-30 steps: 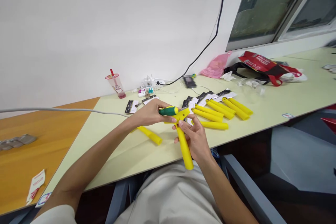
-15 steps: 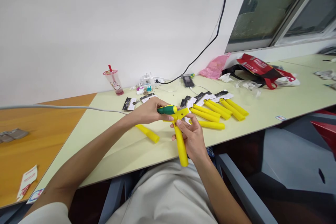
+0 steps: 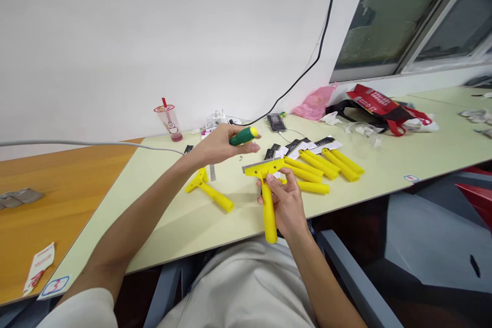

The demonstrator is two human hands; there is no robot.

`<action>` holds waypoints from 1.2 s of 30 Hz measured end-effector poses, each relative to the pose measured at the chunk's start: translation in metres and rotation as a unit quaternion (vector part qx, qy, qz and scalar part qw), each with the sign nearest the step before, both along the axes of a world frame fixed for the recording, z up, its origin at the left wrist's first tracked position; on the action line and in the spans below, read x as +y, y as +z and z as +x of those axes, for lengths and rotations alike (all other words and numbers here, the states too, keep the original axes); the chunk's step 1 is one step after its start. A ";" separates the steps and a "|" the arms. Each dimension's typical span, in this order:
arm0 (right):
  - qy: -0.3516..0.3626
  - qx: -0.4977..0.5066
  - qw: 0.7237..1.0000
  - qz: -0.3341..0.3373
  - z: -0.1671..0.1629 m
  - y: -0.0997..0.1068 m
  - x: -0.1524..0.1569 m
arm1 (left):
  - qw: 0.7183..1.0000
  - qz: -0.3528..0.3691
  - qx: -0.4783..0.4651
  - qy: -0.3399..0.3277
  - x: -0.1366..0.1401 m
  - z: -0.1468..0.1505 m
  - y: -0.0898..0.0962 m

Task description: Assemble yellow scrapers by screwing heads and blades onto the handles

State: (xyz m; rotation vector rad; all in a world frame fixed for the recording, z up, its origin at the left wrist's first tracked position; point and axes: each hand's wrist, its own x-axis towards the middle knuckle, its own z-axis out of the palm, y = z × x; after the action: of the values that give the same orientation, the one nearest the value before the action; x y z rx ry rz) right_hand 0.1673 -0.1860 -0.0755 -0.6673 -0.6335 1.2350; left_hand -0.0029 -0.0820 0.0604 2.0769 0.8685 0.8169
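Observation:
My left hand (image 3: 220,144) is closed round a screwdriver with a green handle (image 3: 241,137) and yellow end; its shaft is hidden. In my right hand (image 3: 286,197) is a yellow scraper (image 3: 270,215), head up and handle down, with a thin metal blade (image 3: 249,168) along its top edge. The screwdriver is above and apart from the scraper. Another yellow scraper (image 3: 215,196) lies on the table to the left, beside a loose metal blade (image 3: 212,172). Several yellow handles (image 3: 319,162) lie to the right of my right hand.
Black-and-white cards (image 3: 295,147) lie behind the yellow handles. A plastic cup with a straw (image 3: 169,122) stands by the wall. Farther back are a phone (image 3: 277,123), a pink bag (image 3: 315,101) and a red bag (image 3: 380,102). A grey cable (image 3: 96,143) crosses at left.
My left hand has lifted the screwdriver up and away from the scraper head, uncovering its blade and the scraper on the table. My right hand keeps its hold.

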 end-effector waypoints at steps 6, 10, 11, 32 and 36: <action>-0.001 0.036 0.999 -0.017 0.007 -0.004 0.005 | 0.981 -0.055 -0.184 0.028 0.012 0.018 0.028; -0.011 0.068 0.997 -0.046 0.016 -0.009 0.014 | 0.948 -0.079 -0.302 0.062 0.043 0.034 0.036; -0.013 0.075 0.996 -0.053 0.019 -0.010 0.016 | 0.943 -0.077 -0.315 0.075 0.055 0.038 0.034; -0.021 0.152 0.985 -0.081 0.029 -0.019 0.029 | 0.968 0.081 -0.050 0.231 0.202 0.054 -0.081; -0.035 0.142 0.985 -0.086 0.027 -0.019 0.029 | 0.970 0.080 -0.034 0.228 0.203 0.054 -0.087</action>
State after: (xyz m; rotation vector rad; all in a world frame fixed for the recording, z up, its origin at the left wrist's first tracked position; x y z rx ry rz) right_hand 0.1947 -0.1567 -0.0941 -0.6357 -0.2659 1.2985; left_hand 0.0508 0.1209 -0.0266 1.9939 1.3057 1.2274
